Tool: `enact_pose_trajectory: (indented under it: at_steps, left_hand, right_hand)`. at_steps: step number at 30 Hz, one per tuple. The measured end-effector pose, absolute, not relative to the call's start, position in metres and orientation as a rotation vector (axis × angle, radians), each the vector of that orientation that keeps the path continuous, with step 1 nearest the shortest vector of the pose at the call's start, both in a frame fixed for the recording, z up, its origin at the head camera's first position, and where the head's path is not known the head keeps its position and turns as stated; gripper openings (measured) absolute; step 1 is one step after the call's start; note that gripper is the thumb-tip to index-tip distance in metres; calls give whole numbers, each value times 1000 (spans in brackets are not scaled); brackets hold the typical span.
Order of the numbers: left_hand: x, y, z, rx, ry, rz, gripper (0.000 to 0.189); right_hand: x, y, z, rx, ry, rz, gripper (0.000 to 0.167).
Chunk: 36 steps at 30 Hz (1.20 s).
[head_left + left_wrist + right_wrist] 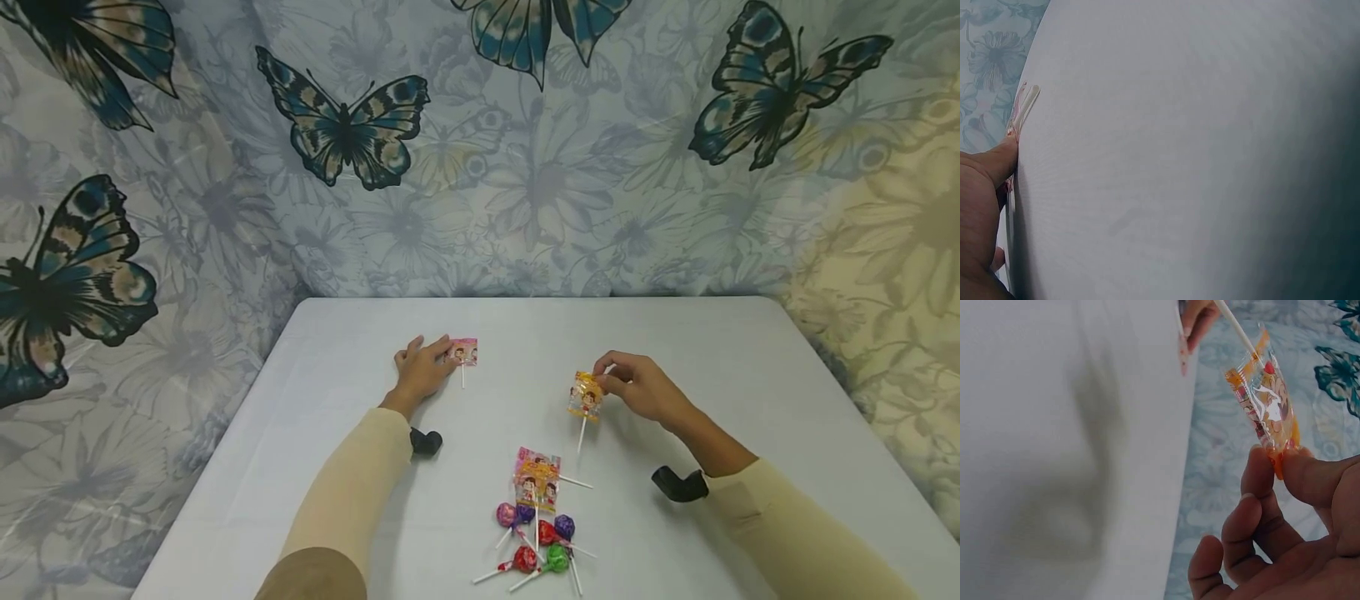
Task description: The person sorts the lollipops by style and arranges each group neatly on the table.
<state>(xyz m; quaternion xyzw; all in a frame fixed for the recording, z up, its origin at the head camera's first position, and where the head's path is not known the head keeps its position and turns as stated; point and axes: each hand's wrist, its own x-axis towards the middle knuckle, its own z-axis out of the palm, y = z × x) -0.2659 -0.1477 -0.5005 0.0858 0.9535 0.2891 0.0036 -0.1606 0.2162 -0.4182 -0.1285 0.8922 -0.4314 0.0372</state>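
In the head view my left hand is at the far left-centre of the table, its thumb and finger pinching the left edge of a pink-wrapped lollipop. That lollipop lies flat, its stick toward me; in the left wrist view the thumb covers part of the wrapper. My right hand pinches the top edge of an orange-and-clear wrapped lollipop between thumb and forefinger. This one is held above the table, stick pointing down toward me. The other right fingers are loosely curled below it.
Nearer me on the white table lie flat-wrapped lollipops, overlapping. Several round lollipops in red, green, purple and pink wrappers lie in front of them. Butterfly-patterned cloth hangs behind the table's far edge.
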Motion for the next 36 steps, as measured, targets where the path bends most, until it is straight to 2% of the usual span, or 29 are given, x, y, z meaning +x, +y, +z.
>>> enact_pose_trajectory:
  at_steps: [30, 36]
  left_hand:
    - [-266, -145, -500, 264, 2997, 869, 51]
    - [-267, -146, -501, 264, 3007, 857, 51]
  right_hand:
    - [-245, 175, -428, -356, 2619, -1308, 10]
    - [-259, 167, -436, -419, 2578, -1358, 9]
